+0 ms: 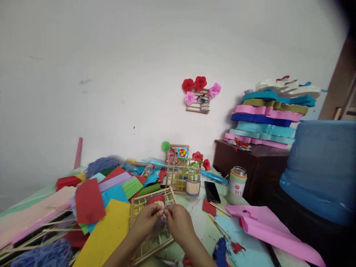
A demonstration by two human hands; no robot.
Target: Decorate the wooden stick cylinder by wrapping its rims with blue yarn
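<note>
My left hand (148,218) and my right hand (178,222) meet over a wooden stick lattice (154,253) lying on the table. Thumb and fingers of each are pinched, fingertips almost touching. Whatever sits between them is too small to make out; a bit of purple shows close by. Just behind the fingers is a small stick basket with a red rim (155,199), on the lattice and partly hidden by my hands. Beyond it stands another lattice (172,179) with a purple-edged stick basket (193,188) and red paper flowers (197,156).
Coloured paper sheets (111,222) and blue-purple yarn (44,254) cover the left. To the right are a black phone (212,191), a jar (236,189), pink paper (275,233) and loose sticks (218,225). A blue water bottle (322,170) stands at far right.
</note>
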